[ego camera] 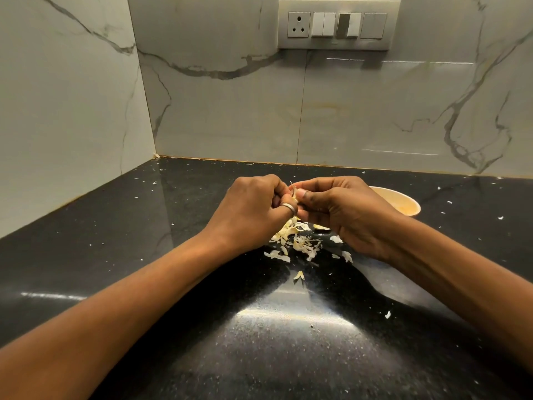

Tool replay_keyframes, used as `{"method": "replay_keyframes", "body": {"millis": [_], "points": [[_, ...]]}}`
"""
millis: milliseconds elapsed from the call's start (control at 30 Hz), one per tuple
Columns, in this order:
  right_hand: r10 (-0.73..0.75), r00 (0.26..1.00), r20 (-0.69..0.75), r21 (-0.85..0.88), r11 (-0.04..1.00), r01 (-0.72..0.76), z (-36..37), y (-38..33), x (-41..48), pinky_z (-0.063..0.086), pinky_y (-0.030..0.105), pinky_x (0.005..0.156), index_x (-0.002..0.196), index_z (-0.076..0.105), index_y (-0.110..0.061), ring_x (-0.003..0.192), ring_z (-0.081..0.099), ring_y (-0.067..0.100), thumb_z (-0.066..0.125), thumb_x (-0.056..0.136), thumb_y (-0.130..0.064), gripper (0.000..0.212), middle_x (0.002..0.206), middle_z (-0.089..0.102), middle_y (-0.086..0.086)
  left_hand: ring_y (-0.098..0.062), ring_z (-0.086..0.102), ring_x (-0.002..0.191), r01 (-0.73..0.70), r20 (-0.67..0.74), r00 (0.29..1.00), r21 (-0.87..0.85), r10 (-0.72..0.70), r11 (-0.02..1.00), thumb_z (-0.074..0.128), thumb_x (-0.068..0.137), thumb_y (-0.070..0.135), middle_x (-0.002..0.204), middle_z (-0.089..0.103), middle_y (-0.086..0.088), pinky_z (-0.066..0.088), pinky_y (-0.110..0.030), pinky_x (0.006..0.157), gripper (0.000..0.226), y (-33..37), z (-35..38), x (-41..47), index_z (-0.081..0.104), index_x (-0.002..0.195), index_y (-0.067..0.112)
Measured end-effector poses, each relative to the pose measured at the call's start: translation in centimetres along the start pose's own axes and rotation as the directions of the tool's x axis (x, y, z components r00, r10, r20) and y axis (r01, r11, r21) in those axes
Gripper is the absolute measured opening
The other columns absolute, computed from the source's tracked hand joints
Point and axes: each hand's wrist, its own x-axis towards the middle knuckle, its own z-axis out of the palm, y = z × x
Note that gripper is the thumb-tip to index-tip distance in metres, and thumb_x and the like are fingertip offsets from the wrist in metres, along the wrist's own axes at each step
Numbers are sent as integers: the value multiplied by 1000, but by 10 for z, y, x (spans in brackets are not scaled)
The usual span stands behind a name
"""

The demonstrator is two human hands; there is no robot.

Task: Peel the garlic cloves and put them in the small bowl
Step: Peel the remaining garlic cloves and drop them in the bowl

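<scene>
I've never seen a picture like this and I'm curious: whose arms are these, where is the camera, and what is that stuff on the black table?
These are a person's two arms. The camera sits on the person's head and looks down, so you see what they see. The left hand and the right hand meet in the middle. Their fingers pinch a garlic clove to pull its skin off, and they hide most of it. Under the hands lies a pile of garlic peels on a shiny black counter. A small bowl stands behind the right hand; I cannot see what is inside. On the wall is a switch panel.
</scene>
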Motion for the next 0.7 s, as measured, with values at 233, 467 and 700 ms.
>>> {"method": "replay_keyframes", "body": {"millis": [233,467,700], "points": [[30,999,21,3,1000,-30,0,-3,-3,62,24,72,104,71,6,73,69,18,59,94,6,15,96,68,22,-12,60,66,14,-37,999,77,-11,997,67,91,26,72,64,5,53,-34,64,9,-6,-9,5,68,89,18],[53,999,-10,-23,998,-53,-1,-7,-4,62,23,69,103,71,6,73,68,20,58,95,6,15,95,67,23,-5,55,65,106,-99,991,132,-93,986,65,92,25,71,60,10,41,-24,61,10,-9,-14,7,63,82,23],[58,998,-24,-37,998,-59,-4,-9,-4,61,24,67,113,69,6,74,68,19,57,97,2,20,90,68,18,-6,58,63,78,-91,994,133,-66,988,67,87,39,66,60,12,48,-29,62,19,-6,-11,3,61,74,28]]}}
